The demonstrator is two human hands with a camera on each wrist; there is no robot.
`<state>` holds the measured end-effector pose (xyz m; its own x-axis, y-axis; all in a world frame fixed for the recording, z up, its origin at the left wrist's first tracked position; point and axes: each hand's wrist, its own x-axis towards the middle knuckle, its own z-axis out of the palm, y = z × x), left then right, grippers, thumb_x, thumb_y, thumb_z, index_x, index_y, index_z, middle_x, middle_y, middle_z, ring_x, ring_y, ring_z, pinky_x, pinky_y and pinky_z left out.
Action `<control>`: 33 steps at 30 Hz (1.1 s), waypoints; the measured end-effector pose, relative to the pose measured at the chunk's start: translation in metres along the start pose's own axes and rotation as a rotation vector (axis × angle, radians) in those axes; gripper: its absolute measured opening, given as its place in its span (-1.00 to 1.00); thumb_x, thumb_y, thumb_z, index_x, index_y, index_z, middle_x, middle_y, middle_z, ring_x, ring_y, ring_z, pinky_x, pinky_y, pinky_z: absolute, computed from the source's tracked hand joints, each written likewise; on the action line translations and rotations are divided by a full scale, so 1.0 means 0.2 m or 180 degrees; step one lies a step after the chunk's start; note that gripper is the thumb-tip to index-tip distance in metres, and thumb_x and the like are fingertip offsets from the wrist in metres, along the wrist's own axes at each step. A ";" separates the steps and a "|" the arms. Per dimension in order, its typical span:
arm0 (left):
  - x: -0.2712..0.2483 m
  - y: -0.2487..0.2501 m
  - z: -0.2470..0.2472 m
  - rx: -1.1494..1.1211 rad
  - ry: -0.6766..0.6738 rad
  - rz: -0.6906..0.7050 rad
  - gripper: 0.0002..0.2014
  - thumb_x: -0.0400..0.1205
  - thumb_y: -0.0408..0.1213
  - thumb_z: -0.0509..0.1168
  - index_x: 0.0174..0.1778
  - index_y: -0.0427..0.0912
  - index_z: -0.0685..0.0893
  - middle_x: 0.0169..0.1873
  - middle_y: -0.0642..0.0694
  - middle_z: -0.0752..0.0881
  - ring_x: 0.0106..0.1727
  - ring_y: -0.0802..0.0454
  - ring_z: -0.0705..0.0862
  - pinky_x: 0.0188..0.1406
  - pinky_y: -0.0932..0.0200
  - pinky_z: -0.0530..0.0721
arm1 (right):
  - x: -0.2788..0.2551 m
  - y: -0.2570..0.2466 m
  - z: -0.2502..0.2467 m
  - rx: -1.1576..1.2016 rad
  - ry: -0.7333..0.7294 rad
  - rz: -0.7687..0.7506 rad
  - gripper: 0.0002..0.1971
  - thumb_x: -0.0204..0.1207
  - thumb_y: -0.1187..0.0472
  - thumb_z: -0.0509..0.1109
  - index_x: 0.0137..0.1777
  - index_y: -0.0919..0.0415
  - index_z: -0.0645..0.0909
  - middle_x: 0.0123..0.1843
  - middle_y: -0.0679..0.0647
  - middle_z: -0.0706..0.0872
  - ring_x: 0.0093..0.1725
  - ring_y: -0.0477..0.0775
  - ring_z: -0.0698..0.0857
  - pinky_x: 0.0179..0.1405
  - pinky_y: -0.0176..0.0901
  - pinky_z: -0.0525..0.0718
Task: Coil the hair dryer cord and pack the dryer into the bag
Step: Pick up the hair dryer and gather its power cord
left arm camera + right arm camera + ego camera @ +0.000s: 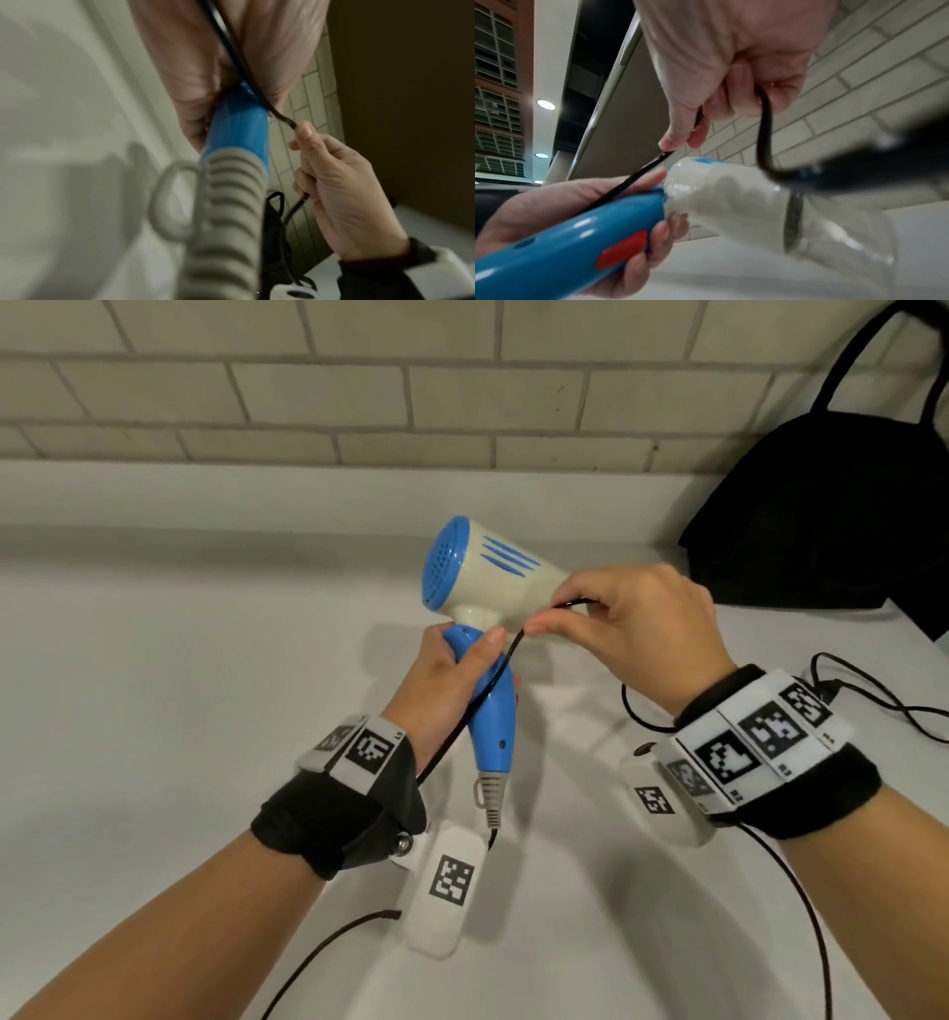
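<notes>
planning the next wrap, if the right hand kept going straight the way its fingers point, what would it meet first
Probably the dryer. The right hand, pinching the cord, points leftward with its fingertips just by the cream body above the blue handle, close to the left hand. Depth is unclear, so it might slip just in front.

Looks to me like an indoor institutional or lab-type room, not a home. I see a plain white tabletop (205,690) set against a pale painted brick wall (308,397). Right wrist view gives me recessed ceiling lights (545,104) and a gridded window (498,67). Exact room type: can't tell.
</notes>
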<state>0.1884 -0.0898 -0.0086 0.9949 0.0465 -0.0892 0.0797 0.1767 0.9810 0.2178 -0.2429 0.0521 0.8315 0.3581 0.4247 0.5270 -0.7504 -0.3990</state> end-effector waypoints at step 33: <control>0.21 0.20 -0.20 -0.2541 0.0634 0.0092 -0.87 0.65 -0.31 0.12 -0.21 -0.19 0.46 -0.26 -0.13 0.44 -0.21 0.04 0.47 0.02 0.07 0.56 | -0.27 -0.18 0.39 0.4920 -0.1837 0.1539 -0.89 0.44 0.41 0.29 -0.19 0.28 0.65 -0.39 -0.04 0.79 -0.33 -0.13 0.76 -0.28 -0.33 0.74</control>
<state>0.2311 -0.0421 0.0196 0.9604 0.2221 -0.1682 -0.0882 0.8153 0.5723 0.1672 -0.1919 -0.0201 0.7218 0.6762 -0.1472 -0.3918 0.2241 -0.8923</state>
